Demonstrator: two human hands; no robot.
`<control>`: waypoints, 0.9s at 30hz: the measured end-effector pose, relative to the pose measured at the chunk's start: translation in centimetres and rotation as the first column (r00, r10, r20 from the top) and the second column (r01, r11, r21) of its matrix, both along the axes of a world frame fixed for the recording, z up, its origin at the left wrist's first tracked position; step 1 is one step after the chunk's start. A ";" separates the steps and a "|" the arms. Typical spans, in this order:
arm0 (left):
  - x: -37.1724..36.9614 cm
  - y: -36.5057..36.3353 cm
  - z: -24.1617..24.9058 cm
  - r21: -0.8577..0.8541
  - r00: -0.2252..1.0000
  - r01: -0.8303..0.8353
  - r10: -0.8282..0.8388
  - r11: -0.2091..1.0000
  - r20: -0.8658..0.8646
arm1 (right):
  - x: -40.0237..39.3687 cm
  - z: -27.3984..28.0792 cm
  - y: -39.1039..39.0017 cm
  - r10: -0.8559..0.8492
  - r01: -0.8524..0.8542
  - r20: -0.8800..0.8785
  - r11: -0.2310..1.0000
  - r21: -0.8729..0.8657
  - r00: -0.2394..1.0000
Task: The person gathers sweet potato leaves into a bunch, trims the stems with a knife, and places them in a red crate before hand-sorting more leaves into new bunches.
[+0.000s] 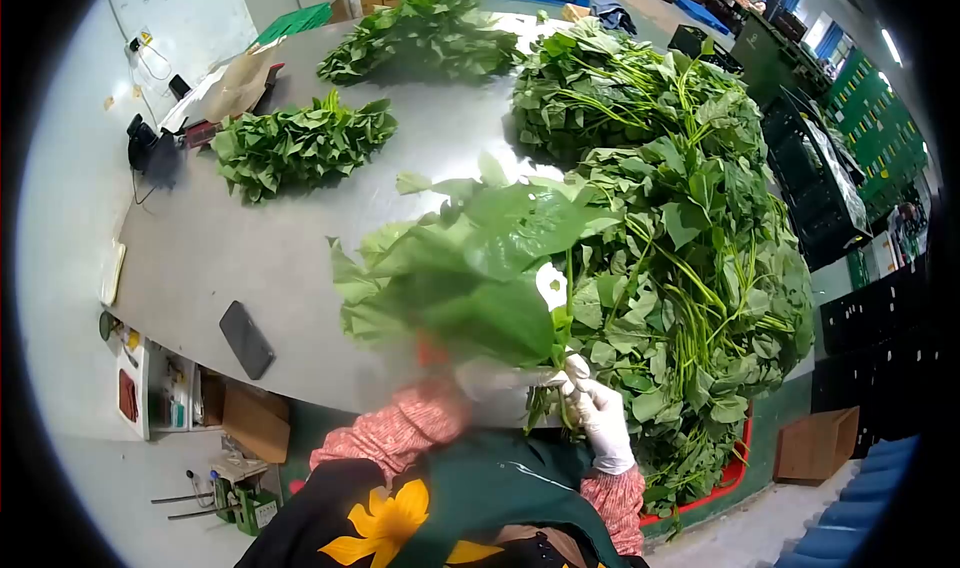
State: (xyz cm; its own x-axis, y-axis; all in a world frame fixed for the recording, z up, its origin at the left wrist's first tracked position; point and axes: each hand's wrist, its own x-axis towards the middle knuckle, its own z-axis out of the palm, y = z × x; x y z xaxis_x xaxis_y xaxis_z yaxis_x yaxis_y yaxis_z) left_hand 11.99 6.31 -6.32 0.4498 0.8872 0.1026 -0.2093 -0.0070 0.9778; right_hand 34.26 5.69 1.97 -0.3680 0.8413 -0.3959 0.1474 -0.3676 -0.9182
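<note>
A bunch of broad-leaved greens [400,288], smeared by motion, is held up over the near edge of the metal table [280,258]. My left hand [490,376], blurred and mostly covered by leaves, is closed at the bunch's lower side; its fingers are hidden. In a white glove, my right hand [600,418] pinches the stems of leafy greens [562,333] beside that bunch. A large holed leaf [525,230] overlaps the top of the bunch. Immediately right lies a big heap of loose greens [690,258], stems showing among the leaves.
Two bundles of greens, a nearer one [300,148] and a farther one [420,38], lie toward the back of the table. A dark phone [246,340] rests at the near left. Right of the heap stand dark crates [815,178]; a cardboard box [817,446] sits on the floor.
</note>
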 end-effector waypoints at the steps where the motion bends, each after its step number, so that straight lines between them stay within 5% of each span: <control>1: -0.3 0.0 -0.2 0.014 0.999 -0.035 0.035 0.999 -0.033 | 0.6 0.2 0.4 0.006 -0.011 0.116 0.999 0.039 0.993; 7: -0.6 0.5 3.2 -0.072 0.997 -0.072 0.069 0.995 -0.033 | 1.4 2.1 1.1 -0.207 0.206 -0.023 0.947 0.246 0.978; 11: -0.3 0.8 4.5 -0.158 0.998 -0.060 0.064 0.986 0.019 | 0.5 7.5 0.9 -0.168 0.176 -0.066 0.811 0.558 0.984; 13: -0.1 0.9 4.8 -0.188 0.997 -0.047 0.057 0.981 0.047 | -0.1 9.9 1.3 -0.106 0.099 -0.041 0.634 0.767 0.994; 15: 0.1 0.9 5.0 -0.213 0.996 -0.039 0.056 0.976 0.074 | -0.7 12.1 0.9 -0.099 0.168 -0.137 0.679 0.714 0.986; 19: 0.2 0.8 5.5 -0.246 0.992 -0.035 0.064 0.969 0.110 | -0.8 13.1 2.0 -0.125 0.419 -0.401 0.324 0.848 0.908; 20: 0.2 0.8 5.7 -0.253 0.991 -0.030 0.063 0.967 0.121 | -1.1 13.8 2.6 -0.176 0.374 -0.343 0.183 0.909 0.922; 22: 0.2 0.7 5.8 -0.264 0.989 -0.029 0.066 0.964 0.131 | -1.5 16.4 2.9 -0.217 0.157 -0.130 0.110 0.982 0.968; 25: 0.3 0.8 5.7 -0.269 0.988 -0.032 0.071 0.963 0.137 | -2.0 18.2 3.4 -0.079 -0.161 0.174 0.153 0.975 0.982; 27: 0.3 1.0 5.7 -0.268 0.987 -0.033 0.073 0.963 0.142 | -2.3 18.0 3.5 -0.066 -0.200 0.212 0.151 0.968 0.975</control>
State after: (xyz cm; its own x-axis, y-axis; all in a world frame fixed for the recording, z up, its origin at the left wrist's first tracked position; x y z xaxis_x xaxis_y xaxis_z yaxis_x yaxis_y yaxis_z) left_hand 12.31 7.30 -0.58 0.3990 0.9137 -0.0765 -0.3588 0.2324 0.9040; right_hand 31.97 9.16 19.94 -0.4894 0.5413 0.6838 0.3047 0.8408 -0.4475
